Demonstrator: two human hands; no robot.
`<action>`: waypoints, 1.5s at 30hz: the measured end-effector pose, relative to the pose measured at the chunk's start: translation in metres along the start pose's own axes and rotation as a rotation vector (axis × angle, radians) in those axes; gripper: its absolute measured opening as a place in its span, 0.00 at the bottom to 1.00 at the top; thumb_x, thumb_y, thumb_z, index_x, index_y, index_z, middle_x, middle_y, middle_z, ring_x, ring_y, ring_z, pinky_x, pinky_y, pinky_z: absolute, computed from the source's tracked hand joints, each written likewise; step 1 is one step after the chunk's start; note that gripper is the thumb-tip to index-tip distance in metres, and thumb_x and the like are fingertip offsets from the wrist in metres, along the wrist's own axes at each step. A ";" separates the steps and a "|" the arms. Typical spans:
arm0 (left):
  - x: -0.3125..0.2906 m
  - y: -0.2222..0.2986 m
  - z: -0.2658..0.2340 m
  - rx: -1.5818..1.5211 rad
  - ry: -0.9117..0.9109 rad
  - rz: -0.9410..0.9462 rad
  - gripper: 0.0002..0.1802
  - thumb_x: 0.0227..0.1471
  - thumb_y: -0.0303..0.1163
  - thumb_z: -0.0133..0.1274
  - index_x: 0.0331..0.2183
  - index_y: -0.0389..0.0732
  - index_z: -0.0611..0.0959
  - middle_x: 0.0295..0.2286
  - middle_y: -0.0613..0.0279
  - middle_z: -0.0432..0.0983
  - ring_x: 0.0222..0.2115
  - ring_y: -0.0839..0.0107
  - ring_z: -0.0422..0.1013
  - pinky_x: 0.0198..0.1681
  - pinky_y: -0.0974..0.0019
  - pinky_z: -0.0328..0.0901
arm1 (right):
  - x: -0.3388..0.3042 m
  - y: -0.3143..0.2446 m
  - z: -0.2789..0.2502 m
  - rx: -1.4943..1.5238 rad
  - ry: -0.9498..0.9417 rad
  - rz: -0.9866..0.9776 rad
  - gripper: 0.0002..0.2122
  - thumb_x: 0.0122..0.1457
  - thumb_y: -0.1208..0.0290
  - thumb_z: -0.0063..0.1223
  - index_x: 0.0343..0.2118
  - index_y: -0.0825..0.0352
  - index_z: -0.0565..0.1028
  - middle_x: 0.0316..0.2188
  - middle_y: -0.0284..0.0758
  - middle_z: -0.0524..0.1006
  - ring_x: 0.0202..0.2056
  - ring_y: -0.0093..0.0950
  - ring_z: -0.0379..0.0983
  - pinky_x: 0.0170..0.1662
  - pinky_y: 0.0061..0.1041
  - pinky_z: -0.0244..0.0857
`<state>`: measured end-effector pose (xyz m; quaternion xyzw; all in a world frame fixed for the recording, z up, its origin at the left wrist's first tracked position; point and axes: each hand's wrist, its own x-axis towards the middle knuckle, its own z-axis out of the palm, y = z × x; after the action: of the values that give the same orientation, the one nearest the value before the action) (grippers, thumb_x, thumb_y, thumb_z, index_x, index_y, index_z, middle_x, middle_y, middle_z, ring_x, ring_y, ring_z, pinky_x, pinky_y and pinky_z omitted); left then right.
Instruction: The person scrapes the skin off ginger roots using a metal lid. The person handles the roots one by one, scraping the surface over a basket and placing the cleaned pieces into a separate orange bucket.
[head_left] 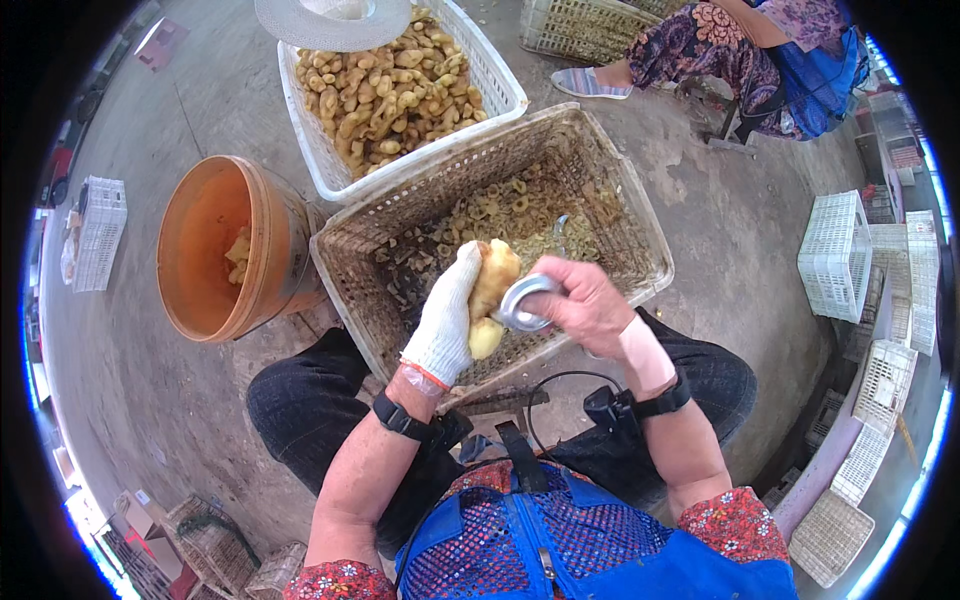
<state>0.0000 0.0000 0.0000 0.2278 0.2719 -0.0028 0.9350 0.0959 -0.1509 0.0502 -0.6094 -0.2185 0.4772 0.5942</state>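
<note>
My left hand (445,320), in a white glove, holds a knobbly yellow ginger root (492,288) upright over a dirty white basket (640,225). Gripped in my bare right hand (580,305) is a curved metal scraper (523,302), its edge pressed against the root's right side. Peelings and scraps lie in the basket under my hands. Both forearms carry black wrist straps.
A white crate (500,85) full of ginger stands beyond the basket, a white hat (335,20) on its far rim. An orange bucket (215,250) with a few peeled pieces sits to the left. Another person (740,50) sits at the upper right. Empty crates (840,255) stack at the right.
</note>
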 end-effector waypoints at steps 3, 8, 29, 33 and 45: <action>-0.002 -0.004 -0.001 -0.038 -0.033 -0.018 0.20 0.61 0.46 0.45 0.45 0.40 0.74 0.40 0.60 0.75 0.40 0.68 0.72 0.45 0.66 0.68 | -0.001 0.005 0.010 0.007 0.004 0.043 0.07 0.54 0.79 0.57 0.36 0.64 0.76 0.31 0.25 0.76 0.34 0.15 0.70 0.40 0.18 0.66; 0.002 -0.009 -0.002 0.103 0.048 0.044 0.19 0.60 0.46 0.46 0.44 0.41 0.74 0.39 0.61 0.75 0.38 0.69 0.73 0.43 0.65 0.69 | -0.001 0.017 0.015 -0.020 0.060 -0.009 0.06 0.55 0.76 0.58 0.35 0.66 0.73 0.27 0.27 0.75 0.29 0.17 0.71 0.33 0.19 0.67; -0.019 0.012 0.010 -0.012 -0.046 -0.263 0.22 0.55 0.45 0.46 0.47 0.43 0.72 0.37 0.53 0.75 0.30 0.60 0.75 0.22 0.61 0.73 | 0.018 0.008 -0.009 0.074 0.276 -0.093 0.12 0.58 0.72 0.55 0.45 0.68 0.73 0.38 0.29 0.77 0.38 0.19 0.71 0.41 0.19 0.66; -0.022 0.007 0.014 -0.003 -0.103 -0.233 0.30 0.49 0.39 0.48 0.56 0.46 0.67 0.33 0.56 0.74 0.24 0.65 0.71 0.21 0.64 0.71 | 0.022 0.023 -0.010 0.467 0.431 -0.017 0.12 0.61 0.70 0.51 0.46 0.65 0.70 0.40 0.32 0.76 0.39 0.22 0.73 0.43 0.23 0.66; -0.021 -0.001 0.023 0.194 0.177 -0.130 0.20 0.56 0.44 0.50 0.47 0.46 0.75 0.28 0.64 0.73 0.23 0.77 0.68 0.16 0.75 0.60 | 0.017 0.018 0.004 -0.325 0.474 -0.113 0.08 0.54 0.71 0.60 0.31 0.66 0.73 0.26 0.32 0.76 0.29 0.22 0.71 0.32 0.25 0.65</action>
<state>-0.0064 -0.0132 0.0272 0.2984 0.3660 -0.0697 0.8787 0.0946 -0.1381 0.0283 -0.7780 -0.1809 0.2463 0.5489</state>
